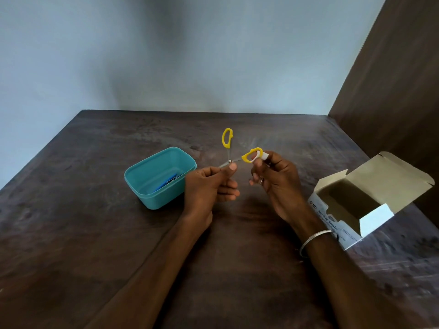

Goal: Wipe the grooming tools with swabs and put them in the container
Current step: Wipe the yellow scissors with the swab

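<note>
The left hand pinches the small scissors at the blades, thumb just below the pivot, with the two yellow handle loops spread wide apart above the table. The right hand grips a white swab between thumb and fingers and presses it on the lower loop. To do this well, I judge it best to keep the blade pinch firm, run the swab round the whole loop, inside and out, then do the upper loop and the shanks. The teal container sits just left of the hands, a blue tool already inside; the open swab box lies to the right
</note>
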